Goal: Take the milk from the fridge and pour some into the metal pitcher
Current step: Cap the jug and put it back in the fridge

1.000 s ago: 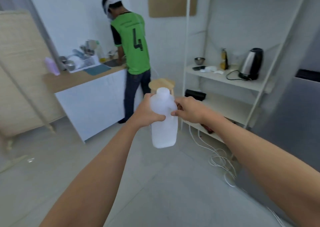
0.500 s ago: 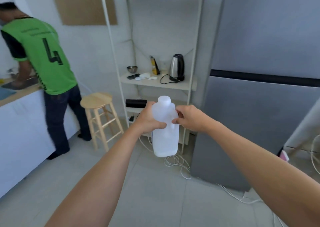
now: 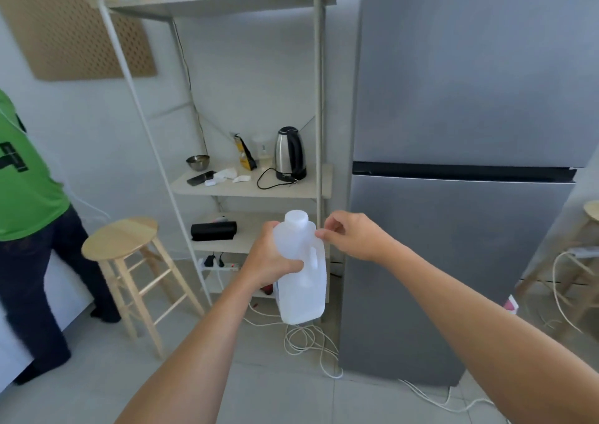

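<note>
A translucent white milk jug (image 3: 303,281) with a white cap hangs upright in front of me, and my left hand (image 3: 269,258) grips its left side around the body. My right hand (image 3: 353,235) is just right of the jug's shoulder with fingers curled. Its fingertips are at the jug's edge, holding nothing that I can make out. Behind and to the right stands the grey two-door fridge (image 3: 453,245), both doors closed. No metal pitcher is in view.
A white shelf rack (image 3: 252,188) left of the fridge carries a kettle (image 3: 289,153), a small bowl and clutter. A wooden stool (image 3: 121,237) stands at the left beside a person in a green shirt (image 3: 26,196). White cables (image 3: 304,339) lie on the floor.
My view has swung right, from the sink counter to the rack and fridge. My right hand has come off the jug's side. The left hand keeps its hold.
</note>
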A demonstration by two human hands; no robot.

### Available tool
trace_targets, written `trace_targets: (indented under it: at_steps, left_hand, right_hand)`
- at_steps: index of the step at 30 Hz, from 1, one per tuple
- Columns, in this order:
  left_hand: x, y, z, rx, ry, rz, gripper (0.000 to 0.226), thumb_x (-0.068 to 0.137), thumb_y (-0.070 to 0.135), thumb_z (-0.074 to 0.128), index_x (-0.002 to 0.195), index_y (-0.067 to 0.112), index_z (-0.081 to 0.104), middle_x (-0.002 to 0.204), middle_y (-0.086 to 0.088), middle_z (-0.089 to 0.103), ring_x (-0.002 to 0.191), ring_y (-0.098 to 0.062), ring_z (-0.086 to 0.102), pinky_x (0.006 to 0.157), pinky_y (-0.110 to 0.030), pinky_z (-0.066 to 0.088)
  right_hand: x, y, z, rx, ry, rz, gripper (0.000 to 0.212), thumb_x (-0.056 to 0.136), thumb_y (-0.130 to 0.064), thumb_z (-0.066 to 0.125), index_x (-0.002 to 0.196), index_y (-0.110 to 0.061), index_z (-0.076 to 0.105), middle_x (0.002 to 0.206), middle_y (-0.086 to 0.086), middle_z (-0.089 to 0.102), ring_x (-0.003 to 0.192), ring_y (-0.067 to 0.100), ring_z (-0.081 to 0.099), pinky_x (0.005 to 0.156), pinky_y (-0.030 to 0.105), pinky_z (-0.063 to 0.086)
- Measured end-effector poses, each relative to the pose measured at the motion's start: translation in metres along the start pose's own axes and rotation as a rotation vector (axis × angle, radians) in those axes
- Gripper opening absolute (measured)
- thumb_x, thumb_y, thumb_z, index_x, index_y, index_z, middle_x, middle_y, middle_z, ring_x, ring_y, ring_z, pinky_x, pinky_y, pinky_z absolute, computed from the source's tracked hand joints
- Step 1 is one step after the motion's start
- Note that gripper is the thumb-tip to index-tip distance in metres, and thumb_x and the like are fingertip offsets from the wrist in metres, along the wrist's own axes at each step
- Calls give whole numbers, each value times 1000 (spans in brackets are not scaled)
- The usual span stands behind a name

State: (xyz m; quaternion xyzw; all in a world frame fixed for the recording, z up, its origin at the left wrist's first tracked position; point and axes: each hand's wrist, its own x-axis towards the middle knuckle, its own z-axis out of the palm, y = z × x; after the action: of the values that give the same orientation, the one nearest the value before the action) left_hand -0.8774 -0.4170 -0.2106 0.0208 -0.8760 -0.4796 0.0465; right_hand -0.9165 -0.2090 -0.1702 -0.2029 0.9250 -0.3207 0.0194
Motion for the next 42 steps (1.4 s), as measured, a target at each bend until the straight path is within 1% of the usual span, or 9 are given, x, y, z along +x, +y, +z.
trace_targets:
  at_steps: [4,9,14,18,21,24,29,36,42]
  left_hand:
    - [26,-16,5,-15,-17,-19,74,64,17,81,124,26,37,114,5,55,104,-18,59,82,-41,57]
    - [61,-36,3,-48,-87,-8,73,65,15,80,125,25,39,114,3,56,103,-17,60,79,-37,56]
    - [92,-45,0,-73,-123,9,70,69,10,80,123,27,39,115,4,56,101,-11,59,73,-28,52]
    - [112,-50,1,-99,-141,8,73,64,16,80,123,30,38,116,5,56,105,-15,59,78,-30,54]
    - [120,-52,3,-106,-156,9,75,63,20,80,124,31,38,116,5,55,106,-15,59,77,-29,54]
    - [125,-54,6,-109,-175,11,74,67,13,81,124,30,37,116,4,56,105,-13,59,74,-27,53]
    - [127,-57,10,-114,-186,-6,77,58,22,78,124,30,39,115,6,58,103,-11,61,76,-29,55]
    - [127,-61,14,-133,-188,-20,76,57,22,78,122,31,38,116,4,58,105,-15,61,84,-38,58]
    - [129,-71,14,-136,-207,-50,77,59,21,79,123,32,37,118,4,58,107,-14,61,86,-39,57]
  right_hand:
    - [48,33,-13,-232,101,100,59,92,-55,55,135,-16,49,140,3,48,131,22,42,103,41,44]
    - [98,65,-20,-468,133,221,75,92,-54,56,148,-11,33,153,9,30,141,29,26,110,48,33]
    - [138,90,-21,-616,152,286,77,89,-55,58,145,-9,33,150,10,28,140,30,24,114,46,29]
    - [160,104,-20,-697,227,330,64,85,-52,62,130,-10,46,131,8,38,126,27,35,108,40,33]
    - [168,105,-18,-704,333,355,56,84,-45,64,124,-10,47,126,7,39,118,26,38,103,36,36]
    - [171,108,-15,-693,371,383,59,82,-40,66,126,-9,41,127,7,42,121,26,39,106,38,33]
    - [177,114,-17,-652,341,368,74,81,-37,68,140,-8,34,132,7,43,130,28,37,119,44,19]
    - [180,112,-23,-638,375,368,59,81,-38,69,124,-6,44,124,8,46,118,27,43,107,38,33]
    - [181,110,-26,-607,393,361,64,83,-49,66,125,-5,46,126,10,47,120,29,43,108,39,33]
